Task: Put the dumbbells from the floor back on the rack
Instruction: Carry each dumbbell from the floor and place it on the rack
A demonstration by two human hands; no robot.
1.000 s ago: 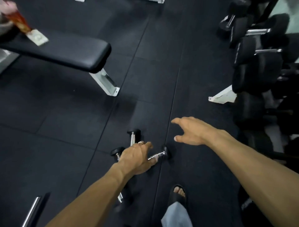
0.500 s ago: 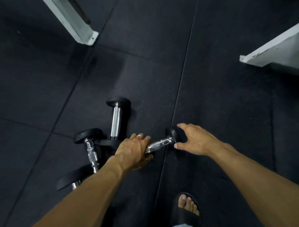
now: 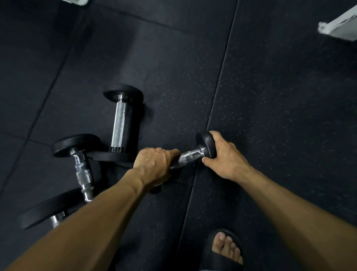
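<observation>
Three black-headed dumbbells with chrome handles lie on the dark rubber floor. My left hand (image 3: 154, 164) grips the handle of the small dumbbell (image 3: 193, 154) in the middle. My right hand (image 3: 224, 156) curls round that dumbbell's right head. Its left head is hidden under my left hand. A second dumbbell (image 3: 120, 123) lies lengthwise just left of my left hand. A third, larger dumbbell (image 3: 83, 174) lies at the lower left, partly covered by my left forearm. The dumbbell rack itself is out of view.
A white metal foot (image 3: 340, 25) of a frame shows at the top right corner. Another white foot (image 3: 77, 2) pokes in at the top left edge. My sandalled foot (image 3: 226, 249) stands at the bottom, right of centre. Floor tile seams run diagonally.
The camera has come lower and closer to the floor. My right hand moved from reaching beside the small dumbbell's head to closing round it. My left hand kept its hold on the handle.
</observation>
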